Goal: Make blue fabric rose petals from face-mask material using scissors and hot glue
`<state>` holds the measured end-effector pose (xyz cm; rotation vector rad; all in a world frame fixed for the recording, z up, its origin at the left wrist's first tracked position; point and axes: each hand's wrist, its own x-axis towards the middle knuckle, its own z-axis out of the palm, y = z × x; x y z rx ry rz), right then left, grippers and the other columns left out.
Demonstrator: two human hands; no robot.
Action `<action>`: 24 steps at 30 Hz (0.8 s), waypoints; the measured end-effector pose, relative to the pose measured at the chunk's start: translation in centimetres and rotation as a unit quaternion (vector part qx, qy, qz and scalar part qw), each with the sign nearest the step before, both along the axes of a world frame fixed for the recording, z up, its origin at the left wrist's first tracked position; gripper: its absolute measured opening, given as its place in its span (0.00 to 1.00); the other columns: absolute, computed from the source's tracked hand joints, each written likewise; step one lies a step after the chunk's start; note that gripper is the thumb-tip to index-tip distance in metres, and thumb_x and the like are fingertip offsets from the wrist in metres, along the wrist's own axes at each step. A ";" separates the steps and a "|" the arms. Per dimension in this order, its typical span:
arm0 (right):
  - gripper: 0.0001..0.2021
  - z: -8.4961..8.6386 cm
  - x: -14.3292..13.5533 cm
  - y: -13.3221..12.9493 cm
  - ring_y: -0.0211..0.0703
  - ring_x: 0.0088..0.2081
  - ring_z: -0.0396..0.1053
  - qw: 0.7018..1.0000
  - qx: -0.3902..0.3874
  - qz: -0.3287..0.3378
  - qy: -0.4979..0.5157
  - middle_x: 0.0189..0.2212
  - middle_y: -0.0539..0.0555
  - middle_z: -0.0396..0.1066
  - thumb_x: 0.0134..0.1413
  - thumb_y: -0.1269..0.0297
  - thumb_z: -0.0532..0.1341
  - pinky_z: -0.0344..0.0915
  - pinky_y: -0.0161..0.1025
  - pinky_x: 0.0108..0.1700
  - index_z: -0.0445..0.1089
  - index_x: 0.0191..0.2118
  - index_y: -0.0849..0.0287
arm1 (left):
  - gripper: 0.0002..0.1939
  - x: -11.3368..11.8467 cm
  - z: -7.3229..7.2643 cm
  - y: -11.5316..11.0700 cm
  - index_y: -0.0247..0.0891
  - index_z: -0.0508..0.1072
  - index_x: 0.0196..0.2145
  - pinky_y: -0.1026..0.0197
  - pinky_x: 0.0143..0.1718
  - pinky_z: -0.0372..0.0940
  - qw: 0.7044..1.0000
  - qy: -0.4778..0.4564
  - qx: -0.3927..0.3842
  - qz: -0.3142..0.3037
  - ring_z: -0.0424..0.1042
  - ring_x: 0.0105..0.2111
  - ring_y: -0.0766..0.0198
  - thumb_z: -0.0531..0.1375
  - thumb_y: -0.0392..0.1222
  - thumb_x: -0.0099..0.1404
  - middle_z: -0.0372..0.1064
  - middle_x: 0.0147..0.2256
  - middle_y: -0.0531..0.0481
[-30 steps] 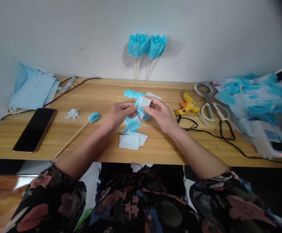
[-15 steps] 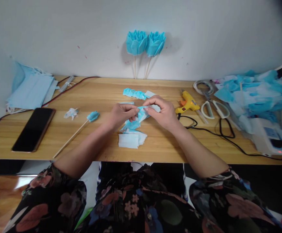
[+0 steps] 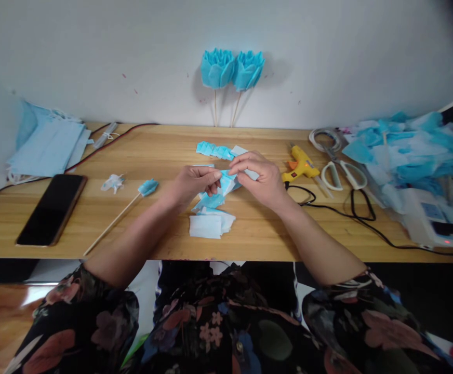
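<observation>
Over the middle of the table, my left hand (image 3: 198,183) and my right hand (image 3: 261,177) pinch a small blue-and-white fabric piece (image 3: 227,181) between thumbs and forefingers. Both hands are closed on it, close together. Below them lie more cut fabric pieces (image 3: 206,226), blue and white, loosely overlapping. Just beyond the hands rests a row of folded blue petals (image 3: 214,150). Left of my left hand, a thin wooden stick (image 3: 111,224) lies slanted, with a small blue bud (image 3: 147,187) at its tip.
Two blue fabric flowers (image 3: 217,70) on sticks lean at the wall. A phone (image 3: 52,210) and stacked face masks (image 3: 47,145) lie left. On the right are a yellow glue gun (image 3: 303,162) with its cord, scissors (image 3: 343,174), a blue scrap heap (image 3: 409,145) and a white box (image 3: 431,215).
My fingertips have shifted slightly on the fabric piece, and the left ones sit a little further left. The whole view has drifted a touch. The other things lie as before.
</observation>
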<state>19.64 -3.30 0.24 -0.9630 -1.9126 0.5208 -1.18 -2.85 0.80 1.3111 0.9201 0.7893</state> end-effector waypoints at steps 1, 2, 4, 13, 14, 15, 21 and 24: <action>0.11 0.0 0.0 0.0 0.45 0.44 0.73 1.000 -0.001 -0.001 -0.001 0.39 0.49 0.78 0.55 0.71 0.59 0.67 0.51 0.53 0.77 0.32 0.48 | 0.17 0.0 0.0 0.0 0.36 0.74 0.22 0.64 0.27 0.62 1.000 0.000 0.000 0.000 0.66 0.22 0.69 0.66 0.52 0.61 0.70 0.21 0.50; 0.11 0.0 0.0 0.0 0.45 0.44 0.73 1.000 -0.001 -0.001 0.000 0.39 0.49 0.78 0.55 0.71 0.59 0.67 0.51 0.53 0.77 0.32 0.48 | 0.18 0.0 0.0 0.0 0.36 0.74 0.22 0.64 0.27 0.62 1.000 -0.001 0.000 0.000 0.66 0.22 0.69 0.65 0.52 0.61 0.70 0.21 0.50; 0.11 -0.1 0.0 0.0 0.45 0.44 0.73 1.000 0.000 0.000 0.000 0.39 0.48 0.78 0.55 0.71 0.59 0.67 0.51 0.53 0.77 0.32 0.48 | 0.17 0.0 0.0 0.0 0.36 0.74 0.22 0.64 0.27 0.63 1.000 0.000 -0.001 0.000 0.66 0.22 0.70 0.65 0.51 0.61 0.70 0.21 0.50; 0.11 0.0 -0.3 -0.1 0.47 0.44 0.74 0.999 0.021 0.015 -0.020 0.39 0.49 0.78 0.57 0.72 0.58 0.67 0.51 0.52 0.76 0.33 0.49 | 0.11 0.2 0.2 -0.2 0.36 0.74 0.26 0.65 0.26 0.63 0.999 0.003 0.007 0.034 0.65 0.21 0.70 0.66 0.46 0.60 0.70 0.21 0.52; 0.11 0.0 -0.3 -0.1 0.47 0.44 0.74 0.999 0.016 0.018 -0.022 0.40 0.49 0.78 0.56 0.72 0.58 0.67 0.52 0.52 0.76 0.33 0.49 | 0.11 0.2 0.2 -0.2 0.36 0.74 0.26 0.65 0.26 0.63 0.999 0.005 0.011 0.039 0.65 0.21 0.71 0.66 0.45 0.60 0.69 0.21 0.52; 0.10 0.1 -0.3 -0.2 0.47 0.45 0.74 0.999 0.008 0.022 -0.024 0.40 0.50 0.78 0.56 0.71 0.59 0.67 0.52 0.54 0.76 0.34 0.49 | 0.10 0.2 0.2 -0.2 0.36 0.74 0.26 0.65 0.26 0.63 0.999 0.007 0.016 0.043 0.65 0.21 0.71 0.65 0.44 0.60 0.69 0.20 0.53; 0.10 0.3 0.1 -0.5 0.48 0.52 0.72 0.983 -0.147 0.068 0.083 0.48 0.52 0.76 0.64 0.55 0.59 0.68 0.48 0.55 0.74 0.44 0.50 | 0.08 0.3 0.3 -0.4 0.36 0.73 0.26 0.65 0.25 0.63 0.995 0.020 0.058 0.075 0.64 0.20 0.71 0.65 0.42 0.59 0.66 0.19 0.55; 0.18 0.1 -0.1 -0.5 0.47 0.51 0.72 0.963 -0.218 0.078 0.140 0.49 0.53 0.75 0.61 0.49 0.62 0.69 0.45 0.51 0.70 0.52 0.50 | 0.08 0.4 0.3 -0.5 0.36 0.74 0.27 0.65 0.26 0.63 0.993 0.014 0.082 0.084 0.64 0.21 0.71 0.65 0.42 0.59 0.67 0.20 0.54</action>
